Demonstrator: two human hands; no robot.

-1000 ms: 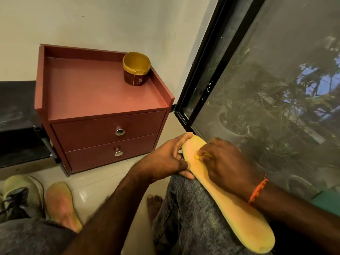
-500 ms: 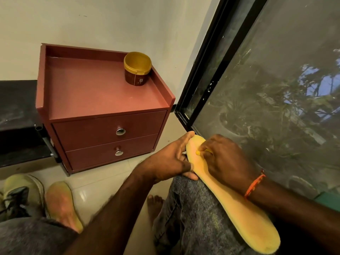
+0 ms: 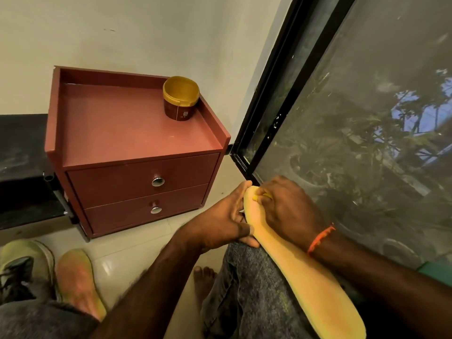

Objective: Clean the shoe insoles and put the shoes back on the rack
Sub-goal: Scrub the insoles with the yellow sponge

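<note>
A long yellow insole [image 3: 310, 277] lies along my right thigh, toe end pointing toward the window. My left hand [image 3: 225, 221] grips its left edge near the toe, thumb under and fingers alongside. My right hand [image 3: 288, 211] is curled over the toe end and pinches a small yellow thing [image 3: 263, 196] against the insole; what it is I cannot tell. A second insole [image 3: 78, 282] lies on the floor at lower left beside a greenish shoe [image 3: 24, 265] with dark laces.
A red two-drawer cabinet [image 3: 137, 148] stands against the wall with a brown jar with a yellow lid [image 3: 180, 100] on top. A black-framed window [image 3: 269, 94] runs along the right. A dark shelf [image 3: 22, 167] sits left of the cabinet. My bare foot [image 3: 204, 277] rests on the tiled floor.
My right hand has slid a little farther toward the toe tip of the insole, covering more of it. My left hand keeps its hold. The view has shifted slightly.
</note>
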